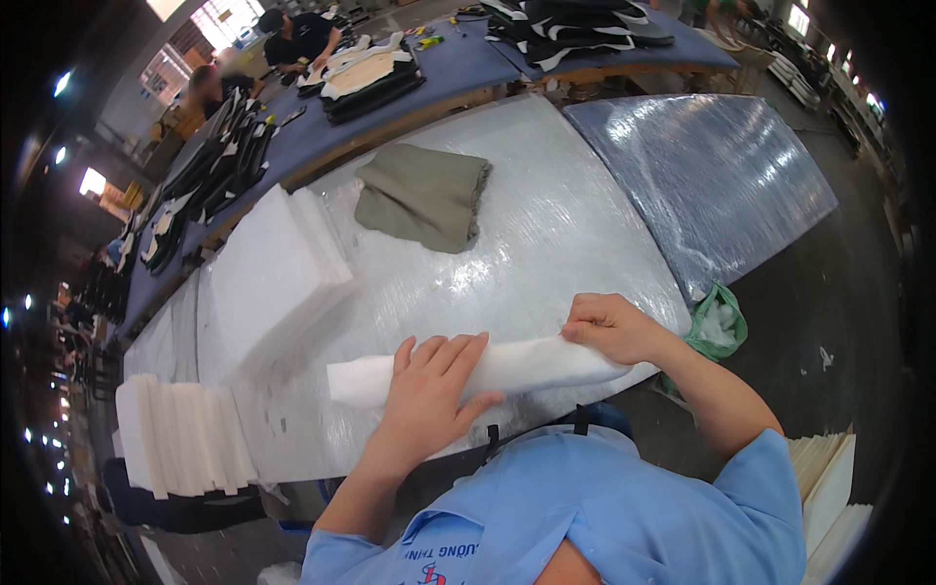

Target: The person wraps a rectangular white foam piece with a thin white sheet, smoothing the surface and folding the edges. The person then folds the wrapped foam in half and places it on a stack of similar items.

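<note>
A long folded strip of white padding lies along the near edge of the plastic-wrapped table. My left hand rests on it near its left end, fingers spread and thumb out to the right. Toward the strip's right end, my right hand is closed, thumb and fingers pinching the padding's upper edge. The part of the strip beneath my left palm is hidden. Farther up the table lies a crumpled olive-green cloth, apart from both hands.
Left of the cloth stands a stack of white padding sheets; folded white pieces stand at the near left corner. A green bag hangs by the right edge. Beyond are a blue table with dark piles and a person working.
</note>
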### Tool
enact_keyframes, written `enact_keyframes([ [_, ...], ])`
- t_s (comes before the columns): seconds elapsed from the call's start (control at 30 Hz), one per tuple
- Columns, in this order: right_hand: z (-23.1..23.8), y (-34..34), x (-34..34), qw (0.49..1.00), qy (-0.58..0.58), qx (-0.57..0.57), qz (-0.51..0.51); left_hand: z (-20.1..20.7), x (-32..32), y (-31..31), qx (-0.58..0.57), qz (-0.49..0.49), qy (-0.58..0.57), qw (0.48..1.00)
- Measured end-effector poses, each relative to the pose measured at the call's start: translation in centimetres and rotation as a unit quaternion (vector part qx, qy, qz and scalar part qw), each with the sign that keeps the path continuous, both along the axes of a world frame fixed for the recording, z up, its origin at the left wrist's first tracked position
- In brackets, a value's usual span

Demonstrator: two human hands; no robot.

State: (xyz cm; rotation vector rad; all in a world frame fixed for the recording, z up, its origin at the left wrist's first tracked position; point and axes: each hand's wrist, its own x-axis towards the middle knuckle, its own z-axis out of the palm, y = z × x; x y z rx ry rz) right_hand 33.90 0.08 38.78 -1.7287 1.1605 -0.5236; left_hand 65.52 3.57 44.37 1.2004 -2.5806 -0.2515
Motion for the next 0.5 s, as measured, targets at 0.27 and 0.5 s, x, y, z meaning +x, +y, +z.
enact_keyframes([
  [0.27, 5.1, 1.6, 3.7, 0.929, 0.166, -0.326, 0.048, -2.2, 0.4, -1.3, 0.003, 0.005, 0.069, 0.998],
  [0.5, 2.1, 2.5, 6.6, 0.949, 0.108, -0.296, -0.020, -4.4, -0.2, -1.6, -0.103, 0.000, 0.137, 0.985],
])
